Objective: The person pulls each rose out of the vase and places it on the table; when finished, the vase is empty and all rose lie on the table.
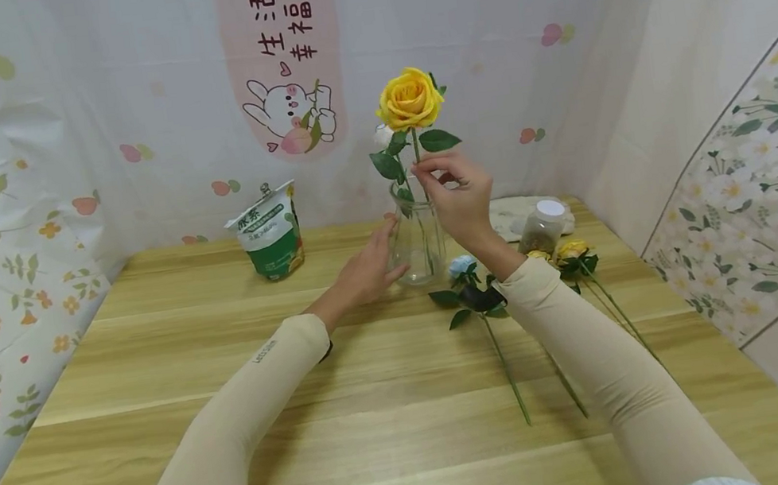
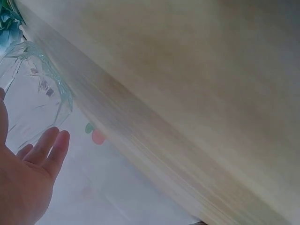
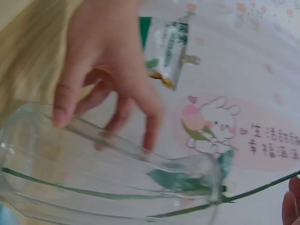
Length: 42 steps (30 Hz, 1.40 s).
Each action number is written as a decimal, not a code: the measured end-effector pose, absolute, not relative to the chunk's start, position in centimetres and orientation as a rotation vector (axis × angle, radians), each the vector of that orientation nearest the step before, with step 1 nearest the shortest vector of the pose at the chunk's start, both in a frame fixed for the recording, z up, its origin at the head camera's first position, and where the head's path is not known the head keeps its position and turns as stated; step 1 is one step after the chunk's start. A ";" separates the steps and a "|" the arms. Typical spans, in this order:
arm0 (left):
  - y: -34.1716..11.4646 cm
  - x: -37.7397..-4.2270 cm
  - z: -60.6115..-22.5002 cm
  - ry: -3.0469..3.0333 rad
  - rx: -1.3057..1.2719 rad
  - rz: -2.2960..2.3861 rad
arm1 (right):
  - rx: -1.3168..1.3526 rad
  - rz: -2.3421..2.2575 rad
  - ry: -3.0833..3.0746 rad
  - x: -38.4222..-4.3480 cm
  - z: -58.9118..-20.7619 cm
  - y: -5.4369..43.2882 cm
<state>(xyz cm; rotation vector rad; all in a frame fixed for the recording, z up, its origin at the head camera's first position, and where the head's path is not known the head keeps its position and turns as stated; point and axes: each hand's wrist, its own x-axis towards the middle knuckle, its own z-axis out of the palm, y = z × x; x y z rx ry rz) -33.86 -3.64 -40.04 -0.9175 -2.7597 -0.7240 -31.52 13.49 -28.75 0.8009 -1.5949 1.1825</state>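
A yellow rose (image 1: 410,98) stands upright over the clear glass vase (image 1: 414,244), its stem pinched by my right hand (image 1: 459,194) between thumb and fingertips. In the right wrist view the stem (image 3: 262,187) passes in through the vase mouth, and another green stem (image 3: 84,190) lies along the inside. A white rose (image 1: 383,135) shows behind the yellow one, partly covered by leaves. My left hand (image 1: 366,269) holds the vase from its left side, thumb and fingers spread round the glass. Only fingertips of my right hand enter the right wrist view.
Right of the vase lie a blue rose (image 1: 462,268) and yellow roses (image 1: 572,250), stems pointing toward me. Behind them stand a white-lidded jar (image 1: 542,227) and a pale flat item (image 1: 509,217). A clipped green-and-white pouch (image 1: 271,236) is at back left. Printed curtains border the wooden table (image 1: 354,438).
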 end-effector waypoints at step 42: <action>-3.8 -33.8 -39.9 -2.748 -0.937 -0.685 | 0.906 1.081 -1.800 -23.2 -26.9 17.5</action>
